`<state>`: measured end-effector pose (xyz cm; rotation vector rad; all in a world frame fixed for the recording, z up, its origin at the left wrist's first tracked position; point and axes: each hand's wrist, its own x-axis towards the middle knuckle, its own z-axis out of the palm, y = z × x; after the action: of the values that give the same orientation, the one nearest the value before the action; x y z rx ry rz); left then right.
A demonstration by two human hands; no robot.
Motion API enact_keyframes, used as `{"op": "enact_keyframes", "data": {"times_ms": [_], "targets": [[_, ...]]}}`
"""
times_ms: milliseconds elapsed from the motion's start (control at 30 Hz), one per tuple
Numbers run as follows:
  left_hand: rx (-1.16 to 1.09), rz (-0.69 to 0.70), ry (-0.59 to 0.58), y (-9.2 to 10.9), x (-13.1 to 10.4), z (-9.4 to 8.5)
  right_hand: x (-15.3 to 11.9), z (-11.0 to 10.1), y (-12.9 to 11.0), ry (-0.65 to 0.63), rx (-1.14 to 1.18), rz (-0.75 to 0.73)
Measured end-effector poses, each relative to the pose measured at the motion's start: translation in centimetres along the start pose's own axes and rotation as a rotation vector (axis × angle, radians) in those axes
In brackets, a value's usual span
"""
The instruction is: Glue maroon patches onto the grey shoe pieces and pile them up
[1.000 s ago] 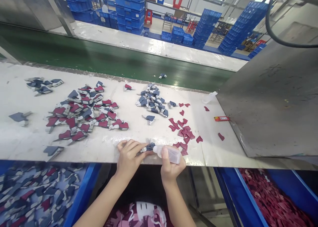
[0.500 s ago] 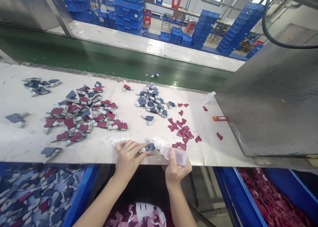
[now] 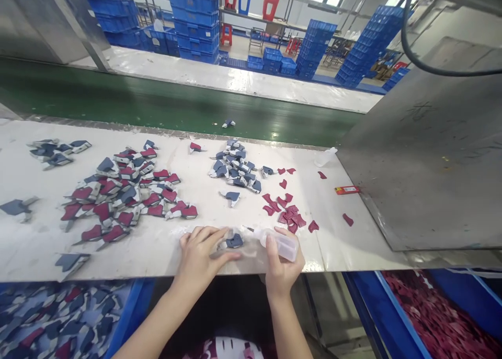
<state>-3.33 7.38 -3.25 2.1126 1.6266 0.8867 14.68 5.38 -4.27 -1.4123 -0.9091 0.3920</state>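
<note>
My left hand [image 3: 200,254] is at the front of the white table, its thumb and forefinger around a small blue and white part [image 3: 234,240]. In my right hand [image 3: 283,267] is a translucent squeeze bottle [image 3: 285,246], its thin dark tip pointing left, above and to the right of that part and apart from it. Several maroon pieces [image 3: 292,215] lie just beyond the bottle. Farther back is a pile of blue and white parts [image 3: 235,165]. On the left, a larger pile mixes blue parts with maroon-topped ones [image 3: 125,191].
Below the table edge stand a blue bin [image 3: 127,317] of parts at left and one [image 3: 400,312] of maroon pieces at right. A metal panel [image 3: 439,155] rises at right. Beyond the table runs a green belt [image 3: 164,105]; a red-yellow packet [image 3: 347,190] lies near the panel.
The bottle tip has moved up slightly, away from the blue part. My left thumb and forefinger have spread a little around the part. The whole view has shifted slightly.
</note>
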Motion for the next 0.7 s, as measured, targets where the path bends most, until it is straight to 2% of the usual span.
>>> {"op": "enact_keyframes", "data": {"times_ms": [67,133,200,267,367,467,600,633,700], "targets": [[-0.088,0.015,-0.064,-0.5,2.6,-2.4,0.5,0.1,-0.2,-0.058,-0.020,0.001],[-0.080,-0.015,-0.044,-1.2,6.9,-5.1,1.0,0.5,-0.4,-0.150,0.011,0.016],[0.053,-0.029,0.034,-2.2,12.7,-7.4,1.4,1.2,-0.4,-0.226,0.058,0.043],[0.199,0.006,0.072,-3.6,19.2,-8.4,1.8,2.0,-0.5,-0.272,0.077,0.075],[0.415,-0.035,0.013,-5.9,28.0,-7.7,2.2,2.7,-0.4,-0.375,0.051,0.123],[0.439,-0.038,-0.026,-7.8,33.9,-5.8,3.2,2.0,-0.5,-0.500,-0.001,0.079],[0.420,-0.024,-0.086,-9.6,37.9,-3.5,5.9,-0.5,-0.5,-0.630,-0.164,-0.157],[0.415,-0.026,-0.102,-10.0,38.6,-3.1,7.0,-1.1,-0.3,-0.604,-0.215,-0.185],[0.405,-0.032,-0.118,-10.5,39.5,-2.4,9.2,-1.9,0.5,-0.470,-0.361,-0.169]]}}
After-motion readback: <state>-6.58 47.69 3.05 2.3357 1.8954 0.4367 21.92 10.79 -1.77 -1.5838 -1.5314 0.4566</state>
